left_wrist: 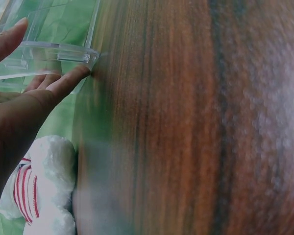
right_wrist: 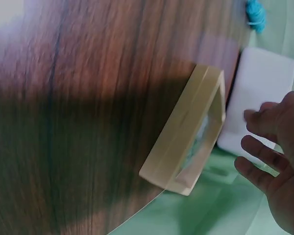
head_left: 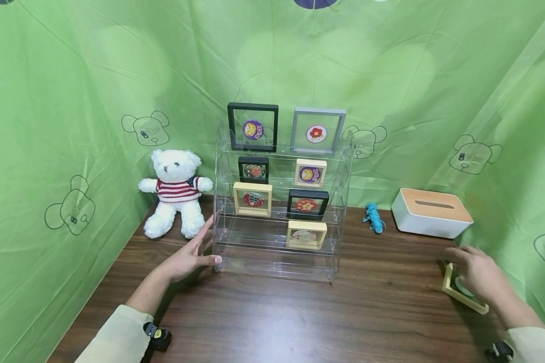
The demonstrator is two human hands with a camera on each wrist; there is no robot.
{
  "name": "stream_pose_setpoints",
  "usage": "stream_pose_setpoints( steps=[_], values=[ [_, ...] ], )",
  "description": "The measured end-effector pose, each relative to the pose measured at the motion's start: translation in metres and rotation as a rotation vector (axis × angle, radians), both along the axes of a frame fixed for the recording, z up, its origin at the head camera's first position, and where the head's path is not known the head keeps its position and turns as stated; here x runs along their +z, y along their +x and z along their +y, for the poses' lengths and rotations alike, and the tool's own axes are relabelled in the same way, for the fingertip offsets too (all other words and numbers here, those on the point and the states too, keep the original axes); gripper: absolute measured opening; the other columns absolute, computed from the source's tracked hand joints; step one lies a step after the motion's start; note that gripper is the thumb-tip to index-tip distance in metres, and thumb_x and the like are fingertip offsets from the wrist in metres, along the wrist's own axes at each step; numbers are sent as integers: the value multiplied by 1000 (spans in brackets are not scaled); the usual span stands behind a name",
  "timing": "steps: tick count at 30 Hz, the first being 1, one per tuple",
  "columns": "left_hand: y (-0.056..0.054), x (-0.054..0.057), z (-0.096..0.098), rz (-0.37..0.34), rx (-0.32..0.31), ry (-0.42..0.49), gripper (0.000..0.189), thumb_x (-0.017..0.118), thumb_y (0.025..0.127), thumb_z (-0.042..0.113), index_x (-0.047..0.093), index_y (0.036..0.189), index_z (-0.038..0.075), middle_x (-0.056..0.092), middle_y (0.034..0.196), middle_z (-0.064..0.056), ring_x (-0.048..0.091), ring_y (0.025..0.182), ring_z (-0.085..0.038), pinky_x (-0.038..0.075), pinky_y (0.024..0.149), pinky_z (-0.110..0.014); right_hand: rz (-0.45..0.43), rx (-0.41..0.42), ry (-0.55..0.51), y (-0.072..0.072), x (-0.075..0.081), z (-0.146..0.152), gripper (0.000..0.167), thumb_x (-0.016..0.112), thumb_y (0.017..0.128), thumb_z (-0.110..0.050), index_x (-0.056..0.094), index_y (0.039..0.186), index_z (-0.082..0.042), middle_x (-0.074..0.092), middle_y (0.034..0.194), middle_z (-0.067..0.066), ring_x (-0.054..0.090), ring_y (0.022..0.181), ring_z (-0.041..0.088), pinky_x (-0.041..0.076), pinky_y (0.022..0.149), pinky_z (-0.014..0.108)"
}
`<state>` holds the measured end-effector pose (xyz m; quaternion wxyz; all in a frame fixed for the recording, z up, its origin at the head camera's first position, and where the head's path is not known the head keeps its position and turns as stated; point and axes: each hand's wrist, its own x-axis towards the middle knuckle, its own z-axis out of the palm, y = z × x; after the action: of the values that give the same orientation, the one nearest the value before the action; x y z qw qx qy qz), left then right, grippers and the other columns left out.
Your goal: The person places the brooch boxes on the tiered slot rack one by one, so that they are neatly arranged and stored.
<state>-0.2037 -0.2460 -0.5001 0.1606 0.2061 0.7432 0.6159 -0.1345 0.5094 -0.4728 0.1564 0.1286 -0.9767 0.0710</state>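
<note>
My left hand (head_left: 187,261) touches the left side of a clear acrylic tiered rack (head_left: 272,267), thumb and fingers extended. In the left wrist view, a fingertip meets the corner of the rack (left_wrist: 71,53). Far to the right, my right hand (head_left: 480,272) hovers over a pale wood-coloured display frame (head_left: 465,297) with a round piece inside, partly hidden by the hand. The right wrist view shows that frame (right_wrist: 179,132) on the table, apart from the loosely bent fingers (right_wrist: 262,152). Several small frames, including a black one (head_left: 253,106) and a grey one (head_left: 319,110), stand on the rack's tiers.
A white teddy bear (head_left: 174,194) in a striped top sits left of the rack. Right of the rack lie a blue yarn bundle (head_left: 374,218) and a white tissue box (head_left: 429,214) with a wooden lid. Green cloth (head_left: 272,60) encloses the brown table (head_left: 254,322).
</note>
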Motion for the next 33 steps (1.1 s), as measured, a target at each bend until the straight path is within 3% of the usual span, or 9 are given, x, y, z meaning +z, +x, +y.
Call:
stream_pose_setpoints(
  steps=[4, 8, 11, 19, 24, 33],
  values=[
    [0, 0, 0, 4, 2, -5, 121, 80, 99, 8, -6, 178, 40, -14, 186, -18, -1, 167, -62, 15, 131, -76, -40, 45, 41, -3, -5, 6, 65, 77, 59, 18, 76, 123, 4, 70, 120, 33, 69, 96, 53, 61, 71, 62],
    [0, 0, 1, 4, 2, -4, 121, 80, 99, 8, -6, 178, 39, -13, 186, -19, 0, 167, -61, 16, 131, -76, -22, 94, 56, -6, -11, 8, 58, 71, 60, 21, 81, 113, 0, 74, 115, 27, 73, 91, 47, 61, 65, 43],
    [-1, 0, 1, 6, 3, -6, 121, 80, 99, 9, -6, 178, 39, -11, 186, -21, 1, 168, -61, 16, 131, -76, 1, 112, 63, -7, -15, 9, 55, 70, 57, 21, 83, 105, -2, 77, 110, 21, 74, 87, 42, 61, 64, 37],
    [-1, 0, 0, 7, 3, -11, 121, 81, 99, 9, -5, 177, 43, -6, 186, -24, 3, 167, -61, 14, 131, -77, 50, 143, 87, -10, -24, 12, 39, 81, 61, 19, 83, 88, -8, 76, 92, 8, 71, 77, 30, 64, 67, 43],
    [-1, -1, -1, 10, 3, -22, 120, 81, 99, 10, -4, 177, 47, -4, 186, -25, 5, 167, -61, 13, 131, -77, 62, 111, 50, -11, -27, 13, 34, 85, 66, 15, 82, 85, -12, 74, 87, 4, 68, 72, 21, 61, 65, 42],
    [-1, -1, -1, -3, 8, -14, 121, 80, 99, 9, -5, 177, 44, 2, 183, -31, 3, 168, -61, 13, 132, -76, 0, 23, -28, -9, -28, 15, 27, 80, 79, 14, 78, 91, -11, 75, 91, 6, 71, 77, 29, 61, 68, 50]
  ],
)
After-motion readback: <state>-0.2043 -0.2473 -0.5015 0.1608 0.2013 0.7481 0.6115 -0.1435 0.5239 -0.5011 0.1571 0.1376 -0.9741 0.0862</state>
